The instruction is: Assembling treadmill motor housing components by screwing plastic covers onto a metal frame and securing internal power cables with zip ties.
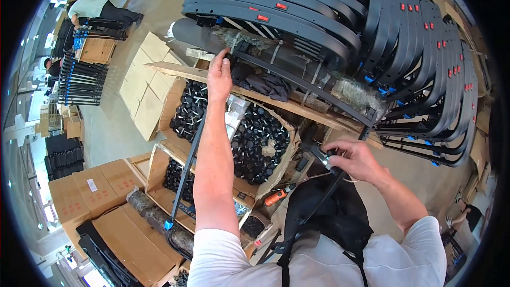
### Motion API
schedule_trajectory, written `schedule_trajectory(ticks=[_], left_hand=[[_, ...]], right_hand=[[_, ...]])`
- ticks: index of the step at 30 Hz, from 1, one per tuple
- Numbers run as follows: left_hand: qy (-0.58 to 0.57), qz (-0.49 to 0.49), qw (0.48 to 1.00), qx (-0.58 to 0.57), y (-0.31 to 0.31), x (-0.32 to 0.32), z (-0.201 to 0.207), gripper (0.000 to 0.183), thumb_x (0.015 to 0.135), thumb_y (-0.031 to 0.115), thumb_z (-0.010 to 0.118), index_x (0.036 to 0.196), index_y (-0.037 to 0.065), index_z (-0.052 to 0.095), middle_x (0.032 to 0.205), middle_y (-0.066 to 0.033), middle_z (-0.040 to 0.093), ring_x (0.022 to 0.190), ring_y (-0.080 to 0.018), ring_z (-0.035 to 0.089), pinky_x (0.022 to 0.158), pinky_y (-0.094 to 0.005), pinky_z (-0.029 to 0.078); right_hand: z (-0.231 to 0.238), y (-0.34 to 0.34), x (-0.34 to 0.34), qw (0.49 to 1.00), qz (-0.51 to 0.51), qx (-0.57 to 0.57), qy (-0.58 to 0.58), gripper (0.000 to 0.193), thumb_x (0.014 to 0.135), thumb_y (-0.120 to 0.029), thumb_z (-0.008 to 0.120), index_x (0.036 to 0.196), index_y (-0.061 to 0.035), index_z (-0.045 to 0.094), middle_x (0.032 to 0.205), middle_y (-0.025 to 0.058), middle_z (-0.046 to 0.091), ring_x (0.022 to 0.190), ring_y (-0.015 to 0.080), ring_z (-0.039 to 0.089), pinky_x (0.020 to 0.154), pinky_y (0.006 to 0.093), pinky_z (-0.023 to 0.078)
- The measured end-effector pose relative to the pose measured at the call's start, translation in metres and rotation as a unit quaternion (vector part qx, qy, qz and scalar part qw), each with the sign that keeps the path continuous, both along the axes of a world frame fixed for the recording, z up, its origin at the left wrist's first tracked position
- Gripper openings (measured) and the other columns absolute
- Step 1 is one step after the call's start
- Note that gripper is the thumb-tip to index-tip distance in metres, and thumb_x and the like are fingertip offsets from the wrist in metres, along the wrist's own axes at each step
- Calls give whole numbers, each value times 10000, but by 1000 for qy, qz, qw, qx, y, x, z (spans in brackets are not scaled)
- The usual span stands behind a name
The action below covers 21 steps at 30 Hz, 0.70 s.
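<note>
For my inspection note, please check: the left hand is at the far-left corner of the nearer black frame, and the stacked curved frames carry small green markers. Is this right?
Not green: the head view shows red markers on the stacked curved frames. The left hand is at that corner of the nearer black frame.

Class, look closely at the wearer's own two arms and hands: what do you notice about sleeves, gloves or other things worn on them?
Both arms have short, plain white sleeves that leave the forearms bare. The left hand and right hand are ungloved, and no watch or bracelet shows on either wrist.
</note>
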<state>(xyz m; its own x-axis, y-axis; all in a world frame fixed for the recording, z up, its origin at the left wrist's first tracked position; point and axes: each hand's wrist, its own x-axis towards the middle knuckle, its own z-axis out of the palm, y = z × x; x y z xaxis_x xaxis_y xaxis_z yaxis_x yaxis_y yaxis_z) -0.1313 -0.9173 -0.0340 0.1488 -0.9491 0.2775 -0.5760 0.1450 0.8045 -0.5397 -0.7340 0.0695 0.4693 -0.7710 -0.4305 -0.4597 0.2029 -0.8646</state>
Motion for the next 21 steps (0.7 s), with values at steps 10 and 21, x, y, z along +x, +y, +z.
schedule_trajectory(ticks=[10,21], left_hand=[[31,25,999,-14,-11,6,-17,411,1020,238,692,1405,103,648,1263,-142,652,1166,-263,624,1050,-385,491],[78,-23,996,-32,-8,9,-7,254,1049,141,584,1235,87,748,1267,-121,676,1176,-241,640,1070,-337,471]], right_hand=[[9,1,-66,961,-132,-191,153,306,884,-2,703,1188,-35,696,1021,77,613,801,171,606,702,315,519],[-4,-4,-82,939,-55,-245,234,323,876,46,646,1185,-42,686,1210,111,611,967,263,674,778,346,582]])
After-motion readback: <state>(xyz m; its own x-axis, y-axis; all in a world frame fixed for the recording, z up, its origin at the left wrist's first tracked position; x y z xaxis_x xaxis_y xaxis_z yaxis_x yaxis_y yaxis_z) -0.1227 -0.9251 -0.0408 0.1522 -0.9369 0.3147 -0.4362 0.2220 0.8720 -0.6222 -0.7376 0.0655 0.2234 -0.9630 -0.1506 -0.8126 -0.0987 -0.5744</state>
